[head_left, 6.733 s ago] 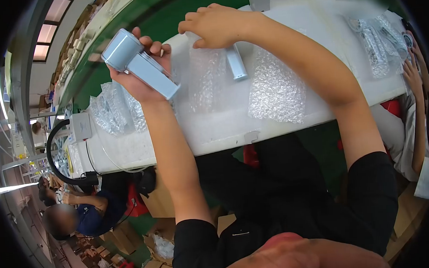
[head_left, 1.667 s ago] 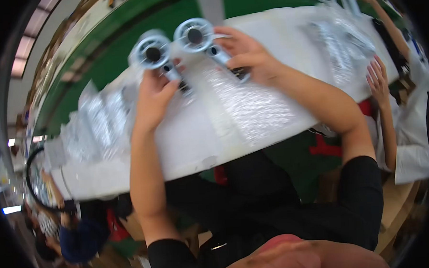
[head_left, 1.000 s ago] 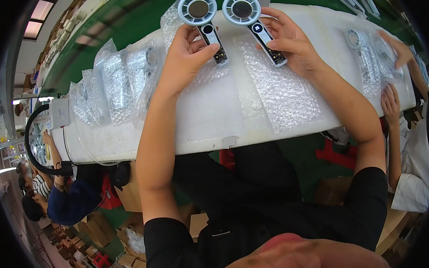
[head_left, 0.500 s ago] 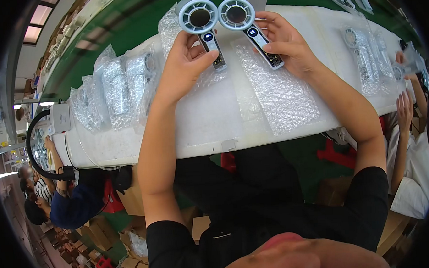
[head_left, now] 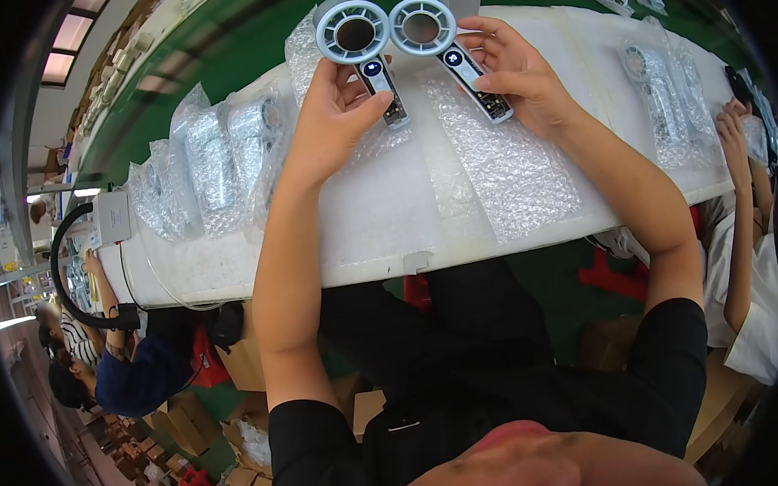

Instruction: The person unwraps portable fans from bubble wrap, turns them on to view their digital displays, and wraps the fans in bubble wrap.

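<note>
My left hand (head_left: 336,115) is closed around the handle of a light-blue handheld fan (head_left: 324,39), thumb lying on the handle's front. A second, similar handheld fan (head_left: 397,36) is in my right hand (head_left: 525,81), held by its handle with the thumb on the near side. Their ring-shaped heads are side by side, seeming to touch. Both handles have a round dark display near the top and what looks like bare circuit board lower down. Beneath them on the white table lies a flat sheet of bubble wrap (head_left: 516,177).
Bubble-wrapped fans (head_left: 216,159) stand at the left of the white table (head_left: 363,235), and another wrapped fan (head_left: 656,101) lies at the right. A black bent tube (head_left: 57,257) and grey box (head_left: 110,217) are at the left end. A co-worker's hand (head_left: 732,141) is at far right.
Both fans have shifted very slightly left in view, still held the same way. At the right, the co-worker's hands have moved up and closer together.
</note>
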Motion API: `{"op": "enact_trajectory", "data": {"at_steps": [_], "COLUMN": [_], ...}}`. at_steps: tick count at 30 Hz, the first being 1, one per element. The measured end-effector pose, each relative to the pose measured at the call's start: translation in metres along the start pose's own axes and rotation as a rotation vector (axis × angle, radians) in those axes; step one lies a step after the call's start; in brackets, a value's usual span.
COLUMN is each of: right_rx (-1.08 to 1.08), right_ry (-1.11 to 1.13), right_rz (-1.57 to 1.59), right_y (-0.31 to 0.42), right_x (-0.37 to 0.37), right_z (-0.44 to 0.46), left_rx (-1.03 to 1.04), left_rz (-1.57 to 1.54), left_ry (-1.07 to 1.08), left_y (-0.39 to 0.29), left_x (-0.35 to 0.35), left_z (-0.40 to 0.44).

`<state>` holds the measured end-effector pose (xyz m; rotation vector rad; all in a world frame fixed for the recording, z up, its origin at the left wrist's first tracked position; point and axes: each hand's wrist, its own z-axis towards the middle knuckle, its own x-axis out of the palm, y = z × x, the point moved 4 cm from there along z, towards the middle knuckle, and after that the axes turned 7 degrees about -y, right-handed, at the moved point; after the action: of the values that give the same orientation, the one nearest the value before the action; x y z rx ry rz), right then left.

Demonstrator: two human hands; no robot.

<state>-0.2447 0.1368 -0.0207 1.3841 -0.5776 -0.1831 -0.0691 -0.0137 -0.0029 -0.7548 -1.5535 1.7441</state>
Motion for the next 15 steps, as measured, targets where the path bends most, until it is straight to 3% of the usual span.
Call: {"op": "enact_trajectory", "data": {"at_steps": [15], "right_rx": [0.008], "right_ry": [-0.02], "right_rz": [-0.061], "right_y": [0.0013], "right_x": [0.0021], "right_z": [-0.0024], "left_rx": [0.029], "left_rz": [0.093], "left_ry": [0.001], "left_y": [-0.005], "left_x": [0.0047], "left_z": [-0.0043]}}
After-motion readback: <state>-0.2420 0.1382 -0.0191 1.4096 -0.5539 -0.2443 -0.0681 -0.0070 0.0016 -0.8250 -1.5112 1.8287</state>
